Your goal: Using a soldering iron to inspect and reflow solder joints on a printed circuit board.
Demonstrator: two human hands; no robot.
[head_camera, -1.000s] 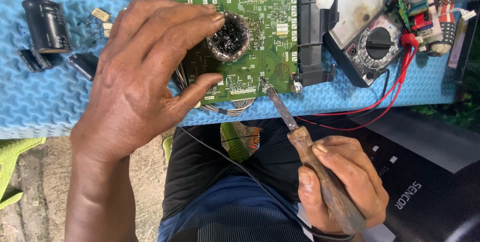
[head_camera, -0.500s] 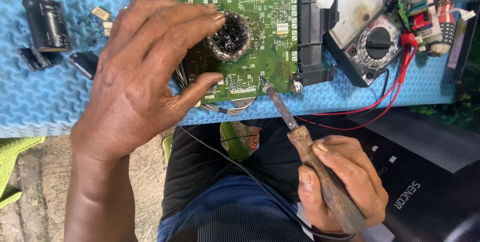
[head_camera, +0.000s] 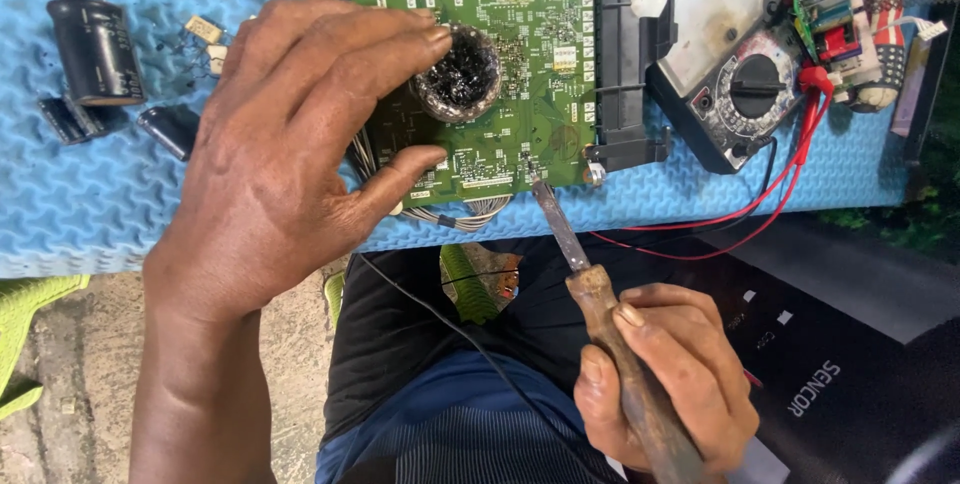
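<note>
A green circuit board (head_camera: 500, 64) lies on a blue foam mat (head_camera: 120, 204). My left hand (head_camera: 290, 154) rests on the board's left part, fingers and thumb around a small round tin of dark paste (head_camera: 458, 74). My right hand (head_camera: 665, 374) grips the worn wooden handle of a soldering iron (head_camera: 600, 294). The iron's metal tip touches the board's near edge, right of the tin.
A multimeter (head_camera: 730, 64) with red and black leads (head_camera: 790, 184) lies right of the board. Black cylindrical capacitors (head_camera: 95, 49) and small parts sit at the mat's left. A small red and green board (head_camera: 835, 14) is at far right. A black appliance panel (head_camera: 850, 344) lies below.
</note>
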